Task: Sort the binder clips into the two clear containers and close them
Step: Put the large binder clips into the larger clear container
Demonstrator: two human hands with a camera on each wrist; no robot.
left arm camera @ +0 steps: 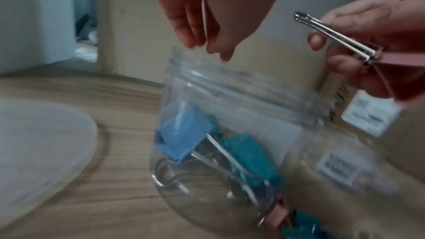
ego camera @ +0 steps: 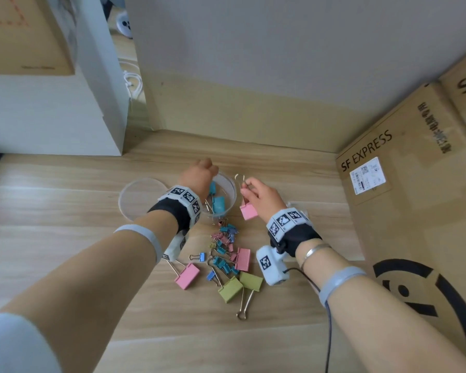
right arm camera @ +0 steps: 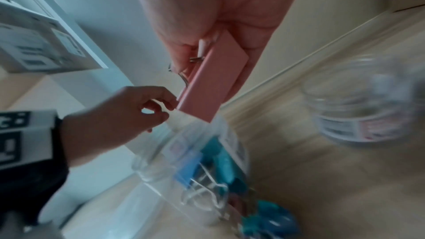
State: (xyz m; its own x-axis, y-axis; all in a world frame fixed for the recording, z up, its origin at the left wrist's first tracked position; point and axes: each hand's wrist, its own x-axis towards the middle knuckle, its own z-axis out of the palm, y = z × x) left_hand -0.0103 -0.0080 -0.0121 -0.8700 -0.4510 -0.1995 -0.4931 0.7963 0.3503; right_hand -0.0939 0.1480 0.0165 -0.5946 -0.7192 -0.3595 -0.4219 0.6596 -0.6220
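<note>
Clips of several colours lie in a loose pile point(ego camera: 223, 254) on the wooden worktop point(ego camera: 65, 211), between the person's two forearms: pink, teal, blue and olive ones, large and small mixed together. Just beyond the pile stands a clear container point(ego camera: 228, 189) with its mouth open; inside it the left wrist view shows a blue clip point(left arm camera: 184, 134) and a teal clip point(left arm camera: 250, 154) with their wire handles tangled at the bottom. The left hand point(ego camera: 199, 176) hovers over this container's rim, its fingers pointing down, relaxed and holding nothing. The right hand point(ego camera: 261, 193), just to the right of the container, pinches a large pink clip point(ego camera: 248, 211) by its wire handles, so the pink body hangs below the fingers. A round clear lid point(ego camera: 141, 197) lies flat on the worktop to the left of the container. A second clear container point(right arm camera: 363, 101), blurred, shows in the right wrist view, farther to the right. A brown carton point(ego camera: 404, 189) printed SF EXPRESS stands at the right edge of the worktop.
</note>
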